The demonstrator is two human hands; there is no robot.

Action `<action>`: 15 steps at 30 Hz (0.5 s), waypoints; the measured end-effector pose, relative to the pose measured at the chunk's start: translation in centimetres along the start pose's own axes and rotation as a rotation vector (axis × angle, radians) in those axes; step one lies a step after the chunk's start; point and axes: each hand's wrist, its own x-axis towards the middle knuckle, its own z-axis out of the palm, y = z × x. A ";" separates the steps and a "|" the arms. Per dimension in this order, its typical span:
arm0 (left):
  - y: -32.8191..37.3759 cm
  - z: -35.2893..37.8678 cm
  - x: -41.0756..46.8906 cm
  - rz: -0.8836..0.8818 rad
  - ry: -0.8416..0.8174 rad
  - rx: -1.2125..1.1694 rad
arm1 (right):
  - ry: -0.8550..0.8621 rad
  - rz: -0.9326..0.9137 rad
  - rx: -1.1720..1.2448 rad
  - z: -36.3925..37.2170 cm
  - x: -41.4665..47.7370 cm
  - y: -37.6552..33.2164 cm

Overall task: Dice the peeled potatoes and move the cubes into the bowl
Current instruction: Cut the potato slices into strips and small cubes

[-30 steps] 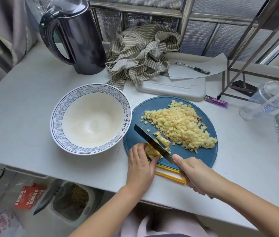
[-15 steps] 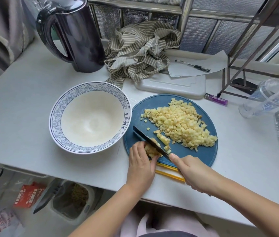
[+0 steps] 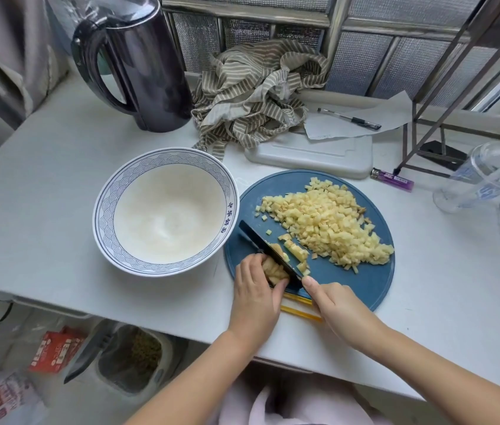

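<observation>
Surface: white, smooth, matt. Bowl: glazed ceramic, glossy. Cutting board: blue, plastic by appearance, matt. Knife blade: dark, dull finish. Potato cubes: pale yellow, moist sheen. Kettle: dark, highly glossy, reflective body. Cloth: striped woven fabric, crumpled. Tray: white plastic, satin. Sheet: plain paper. Lighter: translucent purple plastic. Cup: clear plastic. Rack: metal bars, brushed look.

Your white table carries the blue board under your fingers, the bowl just left of them, and beyond them the kettle, striped cloth, white tray and lighter.
</observation>
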 end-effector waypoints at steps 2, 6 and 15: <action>-0.2 -0.1 0.1 0.017 -0.002 0.011 | 0.027 0.024 0.097 0.2 0.1 0.2; -1.0 -0.7 0.3 0.051 -0.035 0.002 | 0.020 0.057 0.197 0.3 -0.1 0.4; -1.0 -1.3 0.6 -0.025 -0.059 0.025 | -0.011 0.074 0.201 -1.9 -1.2 0.1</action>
